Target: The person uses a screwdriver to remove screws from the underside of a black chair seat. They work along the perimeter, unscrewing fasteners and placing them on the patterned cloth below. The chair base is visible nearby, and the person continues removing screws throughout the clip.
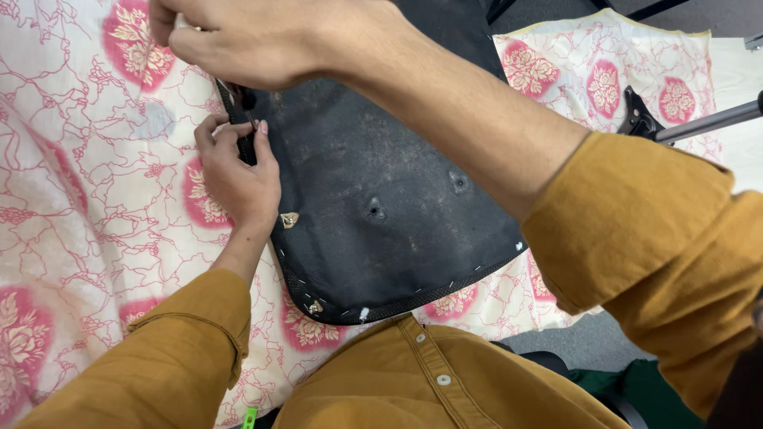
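Floral cloth (87, 206), cream with pink rosettes and red vine lines, covers nearly all of what the head view shows; whether a bench lies under it cannot be told. On the cloth lies a dark seat panel (381, 199), underside up, its black backing dusty, with two small holes near the middle and a row of staples along the curved near edge.

The left hand (238, 171) rests at the panel's left edge, thumb and forefinger pinched together on the rim there, perhaps on a staple or fold of fabric too small to make out. The right hand (238, 36) reaches across from above, closed around a small dark tool (242, 99) whose tip meets the same spot on the rim.

The panel looks stiff and fairly light, a board that would keep its shape if lifted by an edge; the backing seems rough, not slippery. The cloth is soft and would bunch if dragged.

A metal arm (699, 123) juts in at the far right. Grey floor (580, 342) shows beyond the cloth's near right edge, leaving free room there.
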